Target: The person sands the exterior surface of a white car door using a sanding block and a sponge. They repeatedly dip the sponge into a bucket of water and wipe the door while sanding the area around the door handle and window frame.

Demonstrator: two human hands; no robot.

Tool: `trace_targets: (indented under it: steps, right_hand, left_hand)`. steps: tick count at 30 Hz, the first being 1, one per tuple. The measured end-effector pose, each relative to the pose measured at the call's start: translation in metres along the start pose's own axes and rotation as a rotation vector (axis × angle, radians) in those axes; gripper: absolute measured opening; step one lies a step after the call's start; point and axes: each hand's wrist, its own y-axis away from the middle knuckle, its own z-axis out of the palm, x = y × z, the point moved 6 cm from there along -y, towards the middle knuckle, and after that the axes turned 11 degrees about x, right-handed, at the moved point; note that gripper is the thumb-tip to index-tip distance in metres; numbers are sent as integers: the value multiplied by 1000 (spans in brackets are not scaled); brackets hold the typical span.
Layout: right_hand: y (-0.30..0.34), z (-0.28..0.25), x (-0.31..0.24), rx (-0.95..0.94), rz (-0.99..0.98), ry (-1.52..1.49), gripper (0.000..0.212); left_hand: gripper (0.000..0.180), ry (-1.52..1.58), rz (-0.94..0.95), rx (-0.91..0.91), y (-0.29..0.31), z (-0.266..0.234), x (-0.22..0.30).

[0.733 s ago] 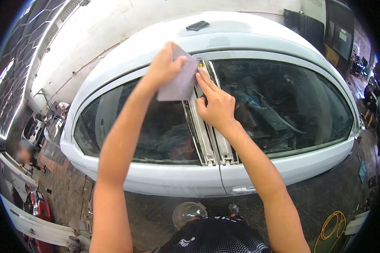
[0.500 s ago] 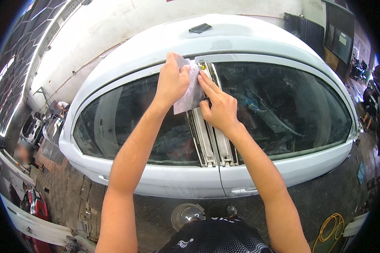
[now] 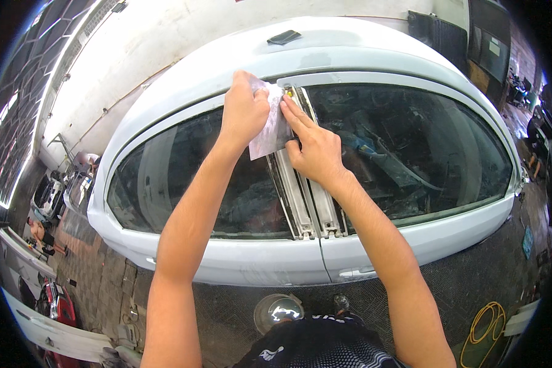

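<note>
A pale, slightly see-through sheet, paper or film, hangs over the upper part of the bare strip between the two side windows of a white car. My left hand is closed on its upper left part, thumb bent over the front. Along the sheet's right edge lie the stretched index and middle fingers of my right hand; its thumb stands apart and the other fingers curl under. A small yellow spot shows above those fingertips. Whatever is behind the sheet is mostly hidden.
On the car roof lies a dark folded piece. A round bucket stands near my feet, with a yellow hose coiled at lower right. Another person is at far left, near a red vehicle part.
The view has shifted a little. Both hands and the sheet keep nearly the same place on the car, with the right fingertips still against the sheet's edge.
</note>
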Motion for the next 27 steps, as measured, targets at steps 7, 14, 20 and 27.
trace_targets:
  steps: [7, 14, 20, 27]
  right_hand:
    - [-2, 2, 0, -91, 51, 5, 70]
    - [-2, 4, 0, -44, 38, 28, 72]
    - [-3, 10, -1, -58, 30, 49, 72]
    - [-4, 12, -2, -67, 13, 79, 73]
  left_hand:
    - [29, 0, -1, -11, -6, 1, -8]
    - [27, 102, -3, -40, -14, 2, -28]
    - [29, 244, -105, -107, -20, 5, -47]
    - [29, 131, 85, -166, -36, 4, -37]
